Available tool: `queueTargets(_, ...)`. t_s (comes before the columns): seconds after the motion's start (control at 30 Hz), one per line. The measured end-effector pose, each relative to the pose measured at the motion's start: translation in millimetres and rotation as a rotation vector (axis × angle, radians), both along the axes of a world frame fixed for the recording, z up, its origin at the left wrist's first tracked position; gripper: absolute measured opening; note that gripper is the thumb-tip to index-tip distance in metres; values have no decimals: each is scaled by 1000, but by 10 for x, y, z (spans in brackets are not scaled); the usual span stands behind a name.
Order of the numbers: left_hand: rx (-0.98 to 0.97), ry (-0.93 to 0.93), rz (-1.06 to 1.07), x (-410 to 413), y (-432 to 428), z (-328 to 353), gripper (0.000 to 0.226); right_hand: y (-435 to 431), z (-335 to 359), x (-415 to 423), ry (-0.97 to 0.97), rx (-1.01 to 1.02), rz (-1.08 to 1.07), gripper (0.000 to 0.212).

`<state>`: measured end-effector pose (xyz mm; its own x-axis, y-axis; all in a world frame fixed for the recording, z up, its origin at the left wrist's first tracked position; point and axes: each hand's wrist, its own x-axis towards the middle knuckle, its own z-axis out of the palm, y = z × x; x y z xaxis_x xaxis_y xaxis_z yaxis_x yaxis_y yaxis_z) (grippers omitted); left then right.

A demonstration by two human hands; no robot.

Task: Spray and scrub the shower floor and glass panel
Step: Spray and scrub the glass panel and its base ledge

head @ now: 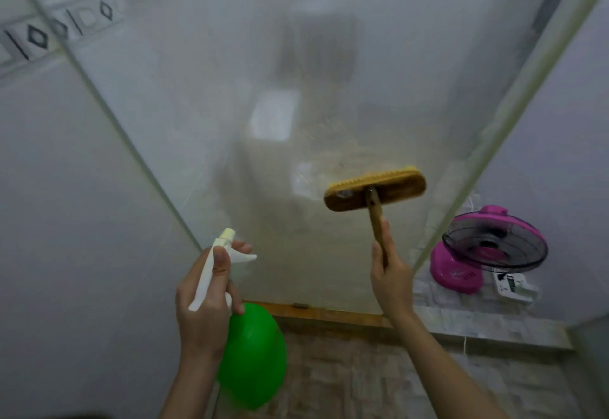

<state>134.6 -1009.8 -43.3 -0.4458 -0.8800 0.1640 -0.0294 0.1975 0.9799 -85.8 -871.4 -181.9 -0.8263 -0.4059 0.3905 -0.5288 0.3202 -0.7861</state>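
While my left grip (pixel 204 303) curls round the neck of the green spray bottle (pixel 253 356), thumb on its white sprayer head and a finger at the trigger, my right grip (pixel 390 280) is closed on the wooden handle of the yellow scrub brush (pixel 375 189). The brush head is held up at the cloudy glass panel (pixel 230 89), bristles facing it; whether they touch, I cannot tell. Past the panel's right edge, a pink fan (pixel 487 250) sits on a tiled ledge (pixel 478 323).

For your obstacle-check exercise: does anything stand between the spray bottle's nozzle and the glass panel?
Nothing visible does. The left hand holds the spray bottle, nozzle toward the glass panel; the brush in the right hand lies higher and to the right, off that line.
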Motion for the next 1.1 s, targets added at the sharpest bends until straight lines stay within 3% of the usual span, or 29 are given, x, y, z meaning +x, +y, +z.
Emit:
queueTargets(0.1,7,11,-50,-110,114,140,34,45,399,-170,4,-108,-74,51)
queueTargets(0.2,7,9,-87,-256,231,243,34,-184,1167,-507,126,-218,-108,50)
queueTargets(0.27,7,16,-100,-366,312,284,35,-179,1297,-624,201,-243,-132,50)
queueTargets(0.47,45,50,-158,-687,543,249,37,517,257,-324,-131,-157,-256,50)
queueTargets(0.67,48,16,-184,-912,689,219,35,352,1178,-966,187,-332,-266,49)
queueTargets(0.73,48,42,-195,-947,737,216,33,494,860,-941,178,-258,-222,50)
queueTargets(0.83,48,48,-203,-969,767,172,34,833,62,-658,-4,-68,-110,50)
queueTargets(0.9,48,38,-204,-981,785,149,35,916,-87,-555,-60,-23,-58,49)
queueTargets(1.1,20,40,-190,-1056,870,245,37,361,1215,-984,260,-191,-28,48)
